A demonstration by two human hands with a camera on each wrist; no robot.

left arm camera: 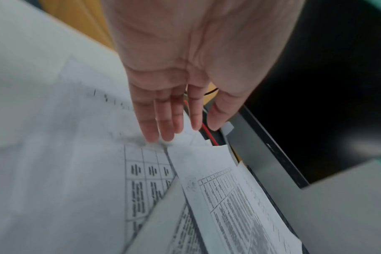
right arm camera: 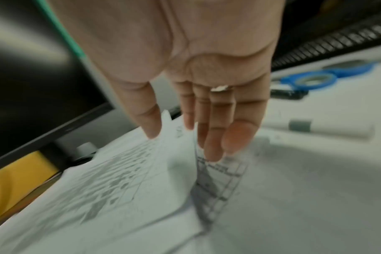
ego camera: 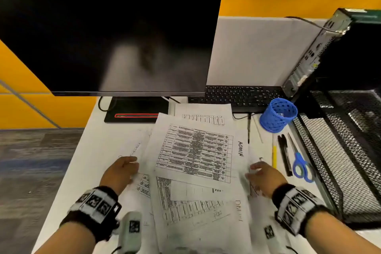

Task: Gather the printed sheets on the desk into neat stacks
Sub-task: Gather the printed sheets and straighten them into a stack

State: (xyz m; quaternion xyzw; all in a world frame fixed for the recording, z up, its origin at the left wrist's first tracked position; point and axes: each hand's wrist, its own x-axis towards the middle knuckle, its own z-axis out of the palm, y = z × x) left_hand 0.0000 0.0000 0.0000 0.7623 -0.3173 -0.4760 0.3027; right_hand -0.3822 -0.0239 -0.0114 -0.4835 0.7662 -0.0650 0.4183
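Flanking the skewed printed sheets [ego camera: 193, 150] at lower centre, the left hand [ego camera: 120, 173] and right hand [ego camera: 265, 177], fingers spread flat, may crumple edges if squeezed unevenly.

bare forearms, no sleeves | left hand [ego camera: 119, 172] wrist: black strap with white blocks carrying black square-pattern markers | right hand [ego camera: 265, 177] wrist: matching strap | grey tagged unit beneath left wrist, possibly the camera | thin ring on right finger

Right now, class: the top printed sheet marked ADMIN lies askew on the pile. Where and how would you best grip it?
Probably pinch the ADMIN sheet at its right long edge, from the right: it overhangs beside the right hand, clear of the left hand.
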